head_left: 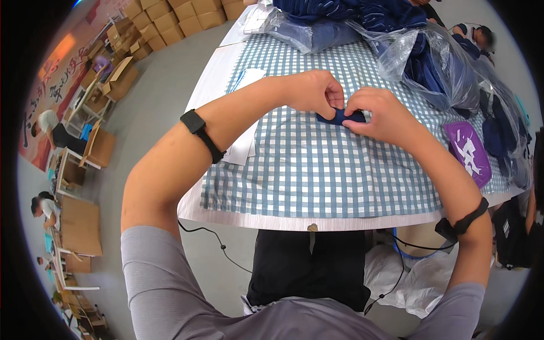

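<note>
A small dark blue folded cloth piece (341,118) lies on the blue-and-white checked tablecloth (317,170). My left hand (314,92) pinches its left end. My right hand (381,115) presses and grips its right end. Both hands meet over it near the middle of the table, so most of the piece is hidden under my fingers. Black bands sit on both forearms.
Clear plastic bags of dark blue garments (419,56) are piled at the table's far and right side. A purple flat packet (468,152) lies at the right edge. White paper sheets (243,141) lie left. Cardboard boxes (170,20) and other people are at the left.
</note>
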A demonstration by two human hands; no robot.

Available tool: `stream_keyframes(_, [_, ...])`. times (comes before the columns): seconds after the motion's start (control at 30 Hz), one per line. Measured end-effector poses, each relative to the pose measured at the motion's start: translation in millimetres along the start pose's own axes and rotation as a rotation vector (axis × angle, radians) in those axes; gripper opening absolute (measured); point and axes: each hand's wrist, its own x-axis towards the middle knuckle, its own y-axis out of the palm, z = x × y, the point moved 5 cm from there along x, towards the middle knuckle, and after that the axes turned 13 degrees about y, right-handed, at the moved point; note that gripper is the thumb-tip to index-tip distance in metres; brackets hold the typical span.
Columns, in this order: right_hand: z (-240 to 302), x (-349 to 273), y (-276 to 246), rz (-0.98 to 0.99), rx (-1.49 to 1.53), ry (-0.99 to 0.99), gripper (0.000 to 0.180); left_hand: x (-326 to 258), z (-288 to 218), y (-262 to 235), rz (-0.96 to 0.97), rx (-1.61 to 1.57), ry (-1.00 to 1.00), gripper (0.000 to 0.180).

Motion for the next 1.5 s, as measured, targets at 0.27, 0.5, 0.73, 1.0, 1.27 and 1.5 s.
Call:
stream_keyframes(0.27, [-25.8, 17.0, 0.2, 0.111, 0.102, 0.204, 0.019, 2.2, 7.3, -12.7, -0.089, 0.034, 0.026, 0.02])
stream_keyframes(0.5, [-37.3, 20.7, 2.5, 0.107, 0.151, 0.263, 0.019, -9.0, -15.0, -1.2, -0.137, 0.211, 0.267, 0.025])
stream_keyframes(0.73, [-51.0, 18.6, 8.7, 0.105, 0.172, 0.313, 0.02, -8.5, -8.7, 3.1, -0.213, 0.223, 0.26, 0.029])
stream_keyframes(1.0, [-28.9, 4.2, 3.6, -0.047, -0.088, 0.018, 0.029, -14.0, -8.6, 5.3, -0.212, 0.369, 0.222, 0.036])
stream_keyframes(1.27, [-35.5, 9.7, 4.9, 0.012, -0.078, 0.101, 0.036, -13.3, -5.9, 5.5, -0.215, 0.428, 0.191, 0.038])
stream_keyframes(1.5, [-15.1, 1.6, -10.8, 0.126, 0.39, 0.436, 0.036, -41.2, -28.9, -3.7, -0.287, 0.091, 0.028, 0.041])
